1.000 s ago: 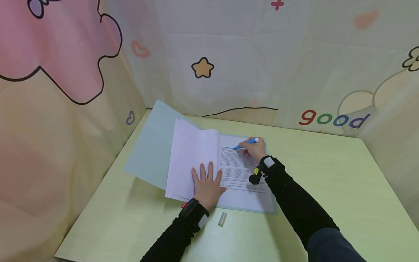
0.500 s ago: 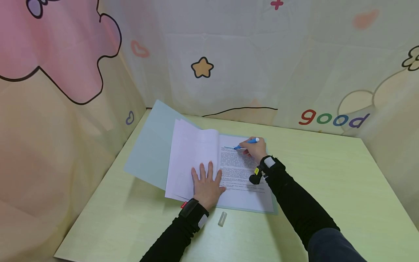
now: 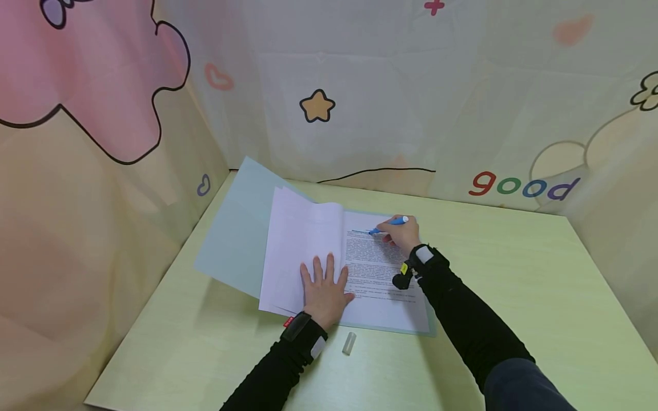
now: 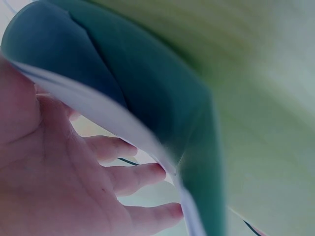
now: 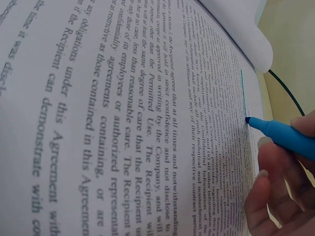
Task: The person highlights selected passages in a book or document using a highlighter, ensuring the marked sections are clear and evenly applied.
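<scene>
My right hand [image 3: 403, 233] pinches a blue highlighter [image 3: 396, 221], its white end pointing up and right. In the right wrist view the dark tip of the highlighter [image 5: 280, 135] meets the printed page [image 5: 147, 123] at the end of a thin blue line [image 5: 242, 91] near the top of the text. My left hand [image 3: 326, 292] lies with spread fingers over the turned-back white sheets [image 3: 303, 240] and the fold beside the text page. From below, the left wrist view has the left palm [image 4: 64, 182] with fingers extended against the sheets. Neither view of that hand has anything gripped.
Behind the sheets, the pale blue folder cover [image 3: 236, 222] stands folded open to the left, partly raised off the table [image 3: 514, 297]. A small translucent cap [image 3: 349, 343] lies near the folder's front edge. A printed curtain [image 3: 380, 114] closes off the back and sides.
The highlighter tip has crept slightly right along the top of the text, and my right hand has shifted with it. My left hand holds its place.
</scene>
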Tool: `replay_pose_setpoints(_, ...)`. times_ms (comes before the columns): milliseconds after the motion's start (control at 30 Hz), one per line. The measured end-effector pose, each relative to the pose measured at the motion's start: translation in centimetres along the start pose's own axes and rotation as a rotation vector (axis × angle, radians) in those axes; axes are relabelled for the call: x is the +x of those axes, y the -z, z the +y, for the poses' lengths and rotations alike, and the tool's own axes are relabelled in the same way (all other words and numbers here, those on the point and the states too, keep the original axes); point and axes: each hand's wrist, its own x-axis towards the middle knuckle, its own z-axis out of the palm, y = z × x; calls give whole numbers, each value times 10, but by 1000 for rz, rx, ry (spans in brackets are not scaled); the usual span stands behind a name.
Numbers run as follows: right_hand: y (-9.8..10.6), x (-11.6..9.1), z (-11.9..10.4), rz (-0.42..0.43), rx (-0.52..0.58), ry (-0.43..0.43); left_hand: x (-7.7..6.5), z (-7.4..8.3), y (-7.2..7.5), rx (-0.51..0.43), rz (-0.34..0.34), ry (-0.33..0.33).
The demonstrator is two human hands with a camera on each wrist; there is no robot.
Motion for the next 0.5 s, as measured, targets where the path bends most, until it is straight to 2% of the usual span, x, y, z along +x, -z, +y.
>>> replay_pose_setpoints(500, 3, 2, 2, 1, 4, -43, 0, 0, -1, -1, 2, -3)
